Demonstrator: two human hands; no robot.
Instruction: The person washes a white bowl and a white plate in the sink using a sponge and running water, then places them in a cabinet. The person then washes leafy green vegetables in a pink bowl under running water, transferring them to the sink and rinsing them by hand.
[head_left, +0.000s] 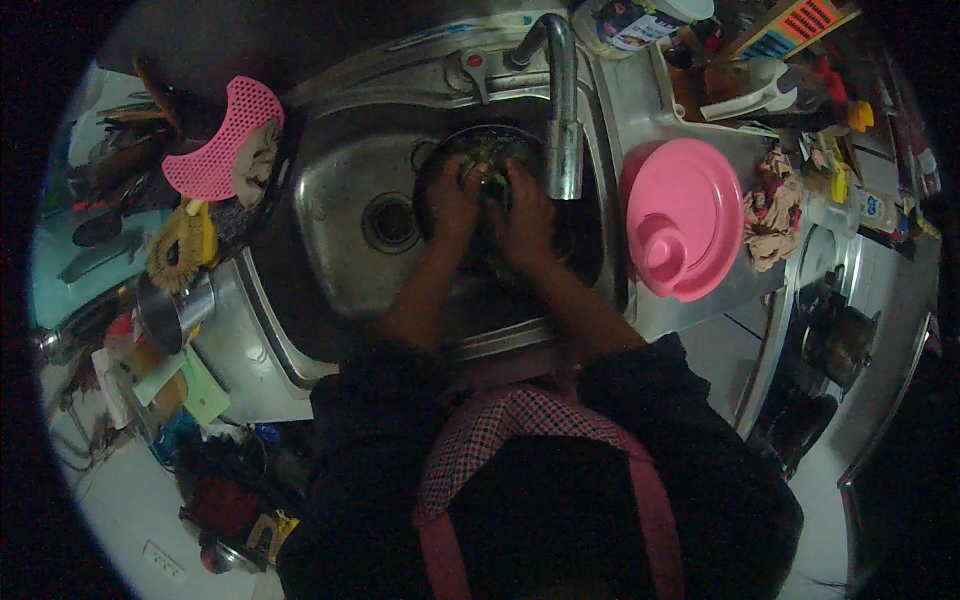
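Note:
Both hands work inside a dark round bowl (425, 206) in the stainless steel sink (334, 199). Wet-looking leafy greens (491, 157) fill the space between them, dim and partly hidden by the fingers. My left hand (451, 201) grips the greens from the left side. From the right, my right hand (527, 212) grips them too, its fingers close to the left ones. Just right of the bowl hangs the metal faucet (564, 150); whether water runs from it cannot be told. The drain (391, 222) lies left of the bowl.
A pink plastic divided tray (694, 202) rests on the right counter beside a crumpled cloth (772, 210). Left of the sink are a pink perforated plastic piece (225, 142) and a scrub brush (176, 251). A white-lidded tub (637, 26) stands behind the faucet.

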